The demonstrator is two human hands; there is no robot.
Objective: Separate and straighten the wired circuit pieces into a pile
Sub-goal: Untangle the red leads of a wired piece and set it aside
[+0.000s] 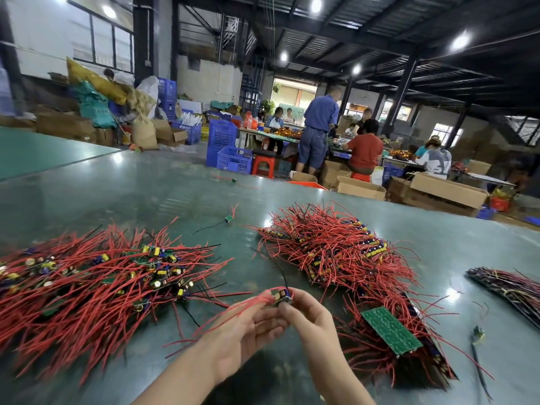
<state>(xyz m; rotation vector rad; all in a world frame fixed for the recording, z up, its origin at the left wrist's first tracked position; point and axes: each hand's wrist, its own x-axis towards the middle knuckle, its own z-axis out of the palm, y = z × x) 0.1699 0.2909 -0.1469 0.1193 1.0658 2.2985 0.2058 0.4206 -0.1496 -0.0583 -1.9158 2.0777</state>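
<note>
A small circuit piece (282, 296) with red and black wires is held just above the table, between two heaps. My right hand (309, 320) pinches its board end. The fingers of my left hand (248, 325) close around its red wires, which trail left and down. A tangled heap of wired pieces (96, 282) lies at the left. An ordered pile of wired pieces (344, 252) lies at the right, running toward me. On the near end of that pile sits a bare green board (391, 330).
Two single pieces lie farther out on the green table (467, 258), one (228, 219) in the middle and one (233, 180) near the far edge. A dark bundle of boards (508, 287) sits at the right, a loose piece (478, 336) beside it. People work at benches beyond.
</note>
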